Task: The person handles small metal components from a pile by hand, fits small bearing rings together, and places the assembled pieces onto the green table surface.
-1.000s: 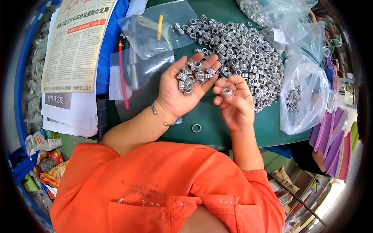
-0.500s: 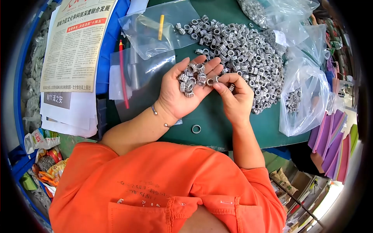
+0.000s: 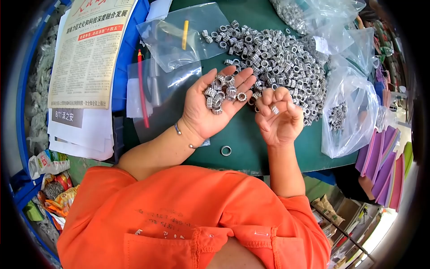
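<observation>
Palm up, my left hand [image 3: 208, 107] carries several small ridged metal rings [image 3: 217, 95] in its cupped palm. One more ring [image 3: 242, 97] rests on its fingers, near the edge. My right hand [image 3: 280, 116] is at the near edge of the heap, fingers curled around a small metal ring [image 3: 274, 109]. The large heap of metal rings [image 3: 286, 62] lies on the green table [image 3: 251, 154] beyond both hands. A single wider ring [image 3: 225, 150] lies flat on the table between my forearms.
Left of the heap are clear plastic bags [image 3: 172, 38], a yellow stick [image 3: 185, 35] and a red pen [image 3: 143, 89]. A newspaper [image 3: 89, 58] covers a blue bin [image 3: 127, 58]. On the right stands a clear bag [image 3: 349, 121] with rings inside. Purple folders [image 3: 380, 161] hang beyond the table.
My right hand came to my left fingers, then moved back right with its fingers curled around a ring. A ring now rests at the edge of my left fingers.
</observation>
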`<state>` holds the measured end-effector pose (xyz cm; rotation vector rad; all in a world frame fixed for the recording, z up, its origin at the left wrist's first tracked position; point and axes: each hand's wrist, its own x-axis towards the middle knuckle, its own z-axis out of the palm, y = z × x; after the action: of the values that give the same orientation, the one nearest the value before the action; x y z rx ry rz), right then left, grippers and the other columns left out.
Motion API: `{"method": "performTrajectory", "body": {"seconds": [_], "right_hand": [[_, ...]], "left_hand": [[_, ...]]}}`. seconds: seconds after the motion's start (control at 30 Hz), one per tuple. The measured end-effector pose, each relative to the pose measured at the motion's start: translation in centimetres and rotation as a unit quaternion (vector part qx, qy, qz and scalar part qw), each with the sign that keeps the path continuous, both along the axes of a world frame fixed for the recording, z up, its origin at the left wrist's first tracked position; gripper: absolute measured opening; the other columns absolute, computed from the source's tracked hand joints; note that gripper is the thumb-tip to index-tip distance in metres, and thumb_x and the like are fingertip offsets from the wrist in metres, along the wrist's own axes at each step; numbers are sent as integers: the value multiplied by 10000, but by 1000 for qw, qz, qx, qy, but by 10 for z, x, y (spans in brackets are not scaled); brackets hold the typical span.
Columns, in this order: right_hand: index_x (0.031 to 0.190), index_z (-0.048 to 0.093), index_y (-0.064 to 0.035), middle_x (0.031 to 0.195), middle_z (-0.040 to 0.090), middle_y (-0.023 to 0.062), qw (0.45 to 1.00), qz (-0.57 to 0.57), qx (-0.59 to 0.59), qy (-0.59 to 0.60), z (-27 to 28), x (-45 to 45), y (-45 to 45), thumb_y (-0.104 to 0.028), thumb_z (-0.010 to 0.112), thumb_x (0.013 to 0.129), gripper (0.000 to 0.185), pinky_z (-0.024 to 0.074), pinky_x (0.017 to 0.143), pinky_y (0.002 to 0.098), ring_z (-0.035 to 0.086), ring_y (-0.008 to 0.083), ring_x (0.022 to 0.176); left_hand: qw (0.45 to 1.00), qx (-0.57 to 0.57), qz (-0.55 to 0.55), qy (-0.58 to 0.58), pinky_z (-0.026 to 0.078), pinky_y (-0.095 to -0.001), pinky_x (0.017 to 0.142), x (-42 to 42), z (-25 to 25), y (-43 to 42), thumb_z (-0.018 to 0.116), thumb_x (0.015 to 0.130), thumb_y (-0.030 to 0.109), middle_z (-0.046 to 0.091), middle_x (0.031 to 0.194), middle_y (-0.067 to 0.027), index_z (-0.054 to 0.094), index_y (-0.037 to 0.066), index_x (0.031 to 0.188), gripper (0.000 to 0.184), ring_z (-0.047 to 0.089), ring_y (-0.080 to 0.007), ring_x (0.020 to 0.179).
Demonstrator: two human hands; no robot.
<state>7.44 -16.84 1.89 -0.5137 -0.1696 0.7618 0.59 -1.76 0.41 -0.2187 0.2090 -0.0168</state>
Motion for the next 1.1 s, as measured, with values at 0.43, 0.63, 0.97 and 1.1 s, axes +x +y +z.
{"method": "performTrajectory", "body": {"seconds": [0.43, 0.63, 0.97, 1.1], "right_hand": [[801, 569, -18, 797, 558, 55, 732, -88, -445, -509, -1, -12, 10, 23, 687, 685, 171, 432, 555, 237, 520, 130, 620], [858, 588, 20, 841, 605, 48, 834, -82, -349, -419, -2, -15, 1, 75, 668, 678, 204, 414, 582, 192, 499, 77, 671], [997, 564, 25, 874, 626, 149, 981, 38, -169, -87, -4, -13, -7, 3, 592, 798, 202, 346, 434, 166, 424, 56, 486], [1125, 485, -8, 871, 613, 187, 990, 56, -131, -23, 0, -14, -5, -36, 516, 856, 272, 299, 390, 161, 369, 52, 462]], "left_hand": [[1000, -6, 27, 1, 265, -469, 1022, 2, 0, 0, 480, 864, 235, 370, 1317, -205, 536, 42, 1076, 292, 284, -343, 1269], [1000, 1, 17, -6, 264, -477, 1020, 1, 0, 1, 478, 865, 238, 356, 1326, -207, 534, 44, 1077, 292, 278, -346, 1273], [1000, 16, 7, -15, 258, -471, 1022, 0, -1, 0, 473, 867, 256, 375, 1319, -198, 541, 57, 1084, 303, 281, -333, 1274], [1000, -4, 4, -6, 261, -458, 1027, 0, 3, -1, 471, 865, 242, 403, 1295, -198, 530, 39, 1063, 290, 319, -329, 1251]]}}
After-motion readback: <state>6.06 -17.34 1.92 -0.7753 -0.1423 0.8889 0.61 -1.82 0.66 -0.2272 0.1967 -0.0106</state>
